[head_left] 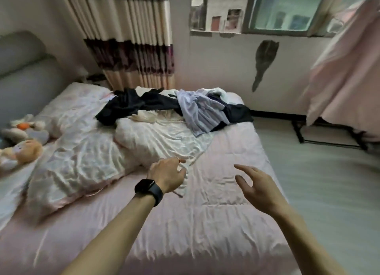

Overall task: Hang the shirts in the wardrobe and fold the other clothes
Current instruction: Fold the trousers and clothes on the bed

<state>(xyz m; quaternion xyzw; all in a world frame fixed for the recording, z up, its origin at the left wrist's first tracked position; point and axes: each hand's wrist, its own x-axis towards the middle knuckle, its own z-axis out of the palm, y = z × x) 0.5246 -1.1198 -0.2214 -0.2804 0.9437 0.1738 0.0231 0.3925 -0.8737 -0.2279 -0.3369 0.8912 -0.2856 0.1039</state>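
A bed (205, 223) with a pink sheet fills most of the view. Its grey headboard (22, 68) stands at the left edge. A crumpled white quilt (86, 161) lies across the left half, and soft toys (22, 147) lie at the left edge by the headboard. The clothes (174, 108) sit in a loose heap along the far edge of the bed. Among them, a dark garment (127, 108) spreads to the left, and a pale shirt (201, 112) lies bunched to the right with more dark cloth under it. Behind the far edge hangs a striped curtain (131, 44), and a window (287, 9) is set in the wall to its right. Grey floor (320, 182) runs along the right edge of the bed. Beyond the floor, a pink cover (349, 79) drapes over a black frame (298, 130) and hides whatever is inside. The left hand (166, 171), with a black watch (149, 189) on its wrist, is at the near corner of the quilt. Its fingers bend down onto the white cloth, but whether they grip it cannot be told. The right hand (255, 184) hovers over the bare sheet near the right edge with its fingers spread wide, holding nothing. Both hands are well apart from the clothes.
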